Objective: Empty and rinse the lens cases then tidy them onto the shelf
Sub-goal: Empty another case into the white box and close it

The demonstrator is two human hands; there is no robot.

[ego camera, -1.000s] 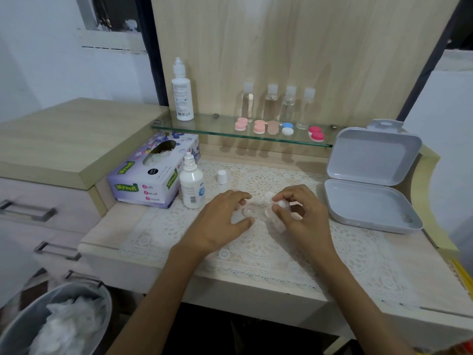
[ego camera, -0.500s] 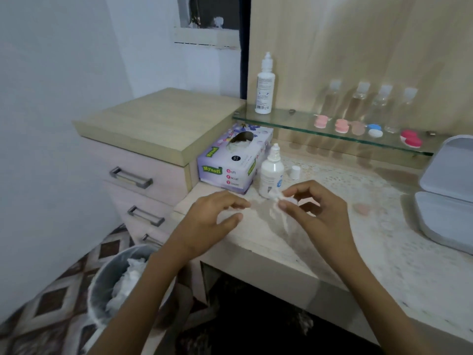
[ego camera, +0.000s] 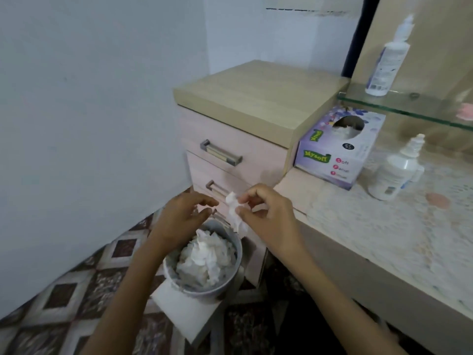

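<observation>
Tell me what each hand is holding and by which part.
The right hand pinches a crumpled tissue by its upper end, above the bin. The left hand shows nothing in its grip.

White tissue [ego camera: 234,213], grey bin [ego camera: 204,290], purple tissue box [ego camera: 335,155], brown-and-cream diamond-patterned floor [ego camera: 64,290], white lace cloth [ego camera: 409,226].

The desk [ego camera: 289,187] runs off to the right of the right hand [ego camera: 268,219]. A lacy cloth [ego camera: 409,242] covers most of it. Up and to the right of that hand, a purple tissue box [ego camera: 337,152] and a small white bottle [ego camera: 396,172] sit close together on the desk. Higher up, a glass shelf [ego camera: 399,105] holds a tall white bottle [ego camera: 386,57]. Just below the hand, on the patterned floor [ego camera: 64,290], a grey bin [ego camera: 204,289] stands on a white sheet [ego camera: 184,313].
</observation>
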